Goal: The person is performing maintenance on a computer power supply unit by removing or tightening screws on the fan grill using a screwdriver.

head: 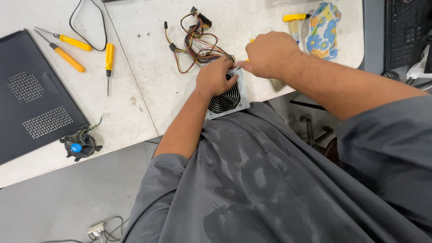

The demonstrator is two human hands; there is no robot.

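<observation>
A grey power supply unit (227, 96) with a round fan grille sits at the near edge of the white tabletop (135, 90), just in front of the person's dark grey shirt. The left hand (216, 76) lies on top of the unit, its fingers curled over the upper edge and holding the casing. The right hand (270, 54) is just beside it, above the unit's far corner, with its fingers closed around a brush whose yellow handle (249, 49) pokes out on the thumb side and whose bristles (276, 84) stick out below the wrist. A bundle of coloured wires (198, 40) with connectors trails from the unit across the tabletop. To the left lie three yellow-handled screwdrivers (72, 45), a black cable (87, 22) and a black perforated case panel (31, 99), with a small cooler fan (80, 145) near the tabletop's edge. Beyond the right hand are a second yellow-handled brush (294, 20) and a blue flowered cloth (324, 31). A black keyboard (405, 31) rests at the far right.
</observation>
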